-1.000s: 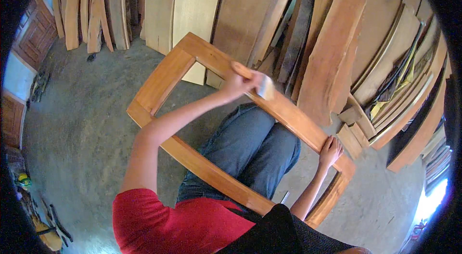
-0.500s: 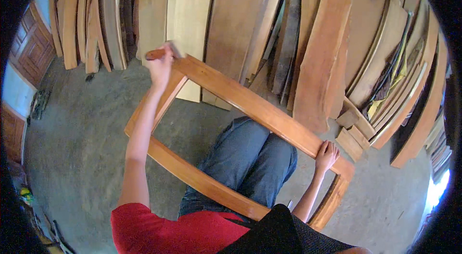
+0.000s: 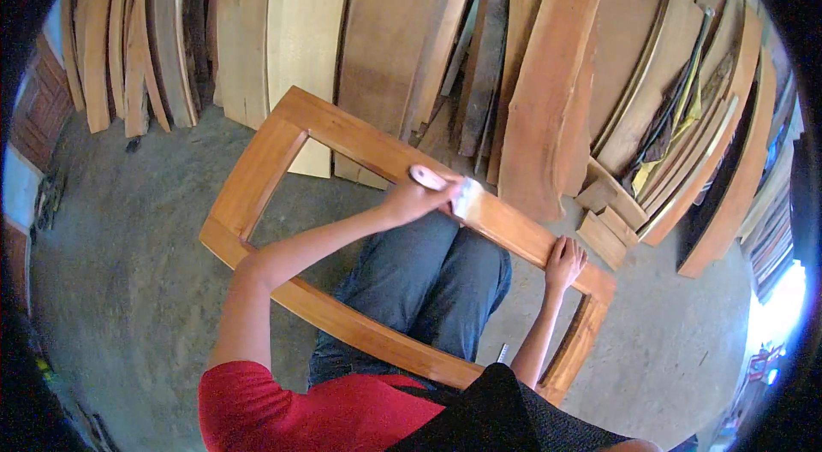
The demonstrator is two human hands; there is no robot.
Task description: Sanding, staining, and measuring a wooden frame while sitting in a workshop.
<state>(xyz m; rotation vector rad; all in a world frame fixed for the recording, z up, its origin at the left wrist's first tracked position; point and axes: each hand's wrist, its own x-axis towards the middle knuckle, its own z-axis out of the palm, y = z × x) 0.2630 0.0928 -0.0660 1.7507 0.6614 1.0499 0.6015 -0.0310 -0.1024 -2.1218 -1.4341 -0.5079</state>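
A rectangular wooden frame (image 3: 360, 139) with a reddish-brown, glossy finish lies tilted across my knees. My left hand (image 3: 413, 200) is closed round the handle of a flat paintbrush (image 3: 465, 197). The brush's pale bristles rest on the frame's far rail, near its middle. Further along the same rail, towards its right end, my right hand (image 3: 565, 264) grips the wood with fingers curled over the edge.
Many rough boards (image 3: 552, 92) lean upright along the far side. Short wood offcuts (image 3: 604, 238) lie on the concrete floor (image 3: 154, 229) beyond the frame's right end. Carved wooden panels (image 3: 43, 101) stand at the far left.
My left hand has swept the brush rightward along the far rail, from the frame's far left corner to about its middle. My right hand keeps its grip on the rail.
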